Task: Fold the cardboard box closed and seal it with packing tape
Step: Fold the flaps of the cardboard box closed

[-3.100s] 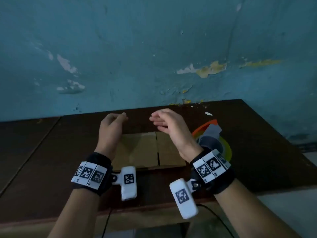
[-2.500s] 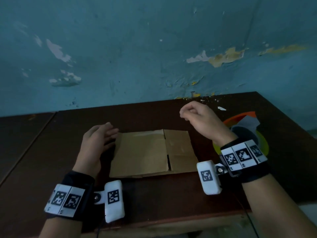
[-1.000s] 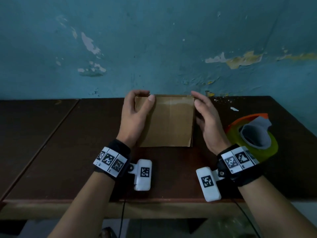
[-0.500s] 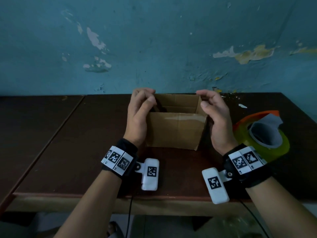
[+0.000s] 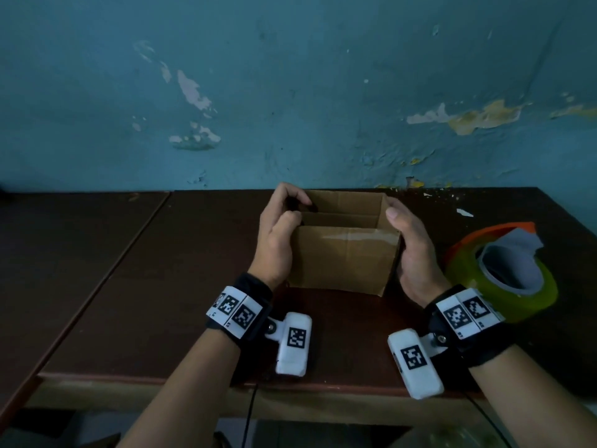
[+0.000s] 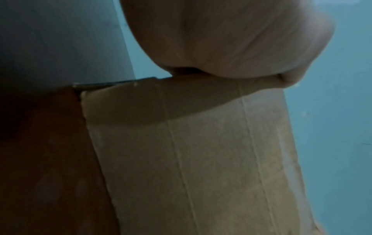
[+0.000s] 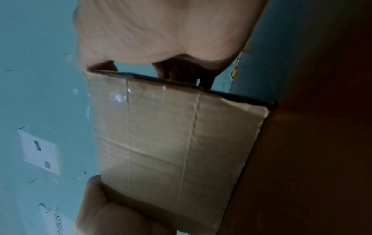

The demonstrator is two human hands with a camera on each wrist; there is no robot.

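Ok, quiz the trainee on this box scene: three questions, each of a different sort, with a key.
1. True or false: the cardboard box stands with its top folded shut.
2. Where is the tape roll? A: inside the box. B: on the table, to the right of the right hand. C: under the box.
3. Fill in: the left hand grips the box's ___ wall.

Key: 1 false; 2 B; 3 left.
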